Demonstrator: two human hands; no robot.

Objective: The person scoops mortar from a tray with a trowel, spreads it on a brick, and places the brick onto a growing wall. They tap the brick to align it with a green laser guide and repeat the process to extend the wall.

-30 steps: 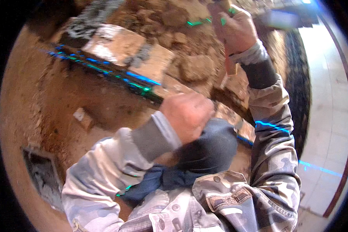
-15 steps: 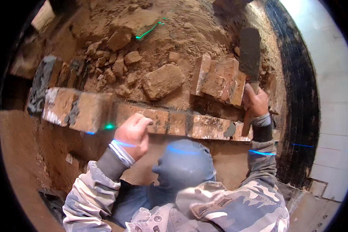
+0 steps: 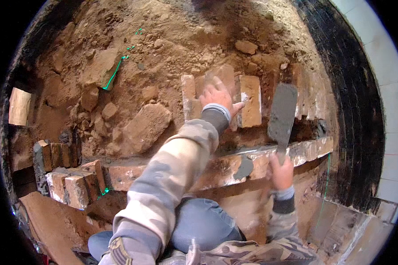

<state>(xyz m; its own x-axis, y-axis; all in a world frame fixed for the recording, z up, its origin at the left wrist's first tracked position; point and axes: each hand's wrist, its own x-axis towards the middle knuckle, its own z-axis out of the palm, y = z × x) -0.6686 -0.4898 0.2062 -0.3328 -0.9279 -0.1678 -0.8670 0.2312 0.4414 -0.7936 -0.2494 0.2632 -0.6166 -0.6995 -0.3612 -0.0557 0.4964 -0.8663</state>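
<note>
My left hand reaches over the small group of loose bricks behind the low wall. Its fingers and thumb are round a slightly blurred reddish brick, partly covered by the hand. Just right of it another brick, with a white patch, stands apart from the fingers. My right hand is closed round the handle of a trowel, whose long grey blade points away from me. Below the blade runs the low brick wall, with a grey mortar smear on its near face.
Broken chunks and a large earthy block lie on the loose soil at left. More bricks stand at right, beside a black wall strip. Short stepped brickwork ends the wall at left. My knee is close to the wall.
My left hand has moved from above the wall, away and right, onto a loose brick. My right hand has drawn back toward me with the trowel. The view has shifted too.
</note>
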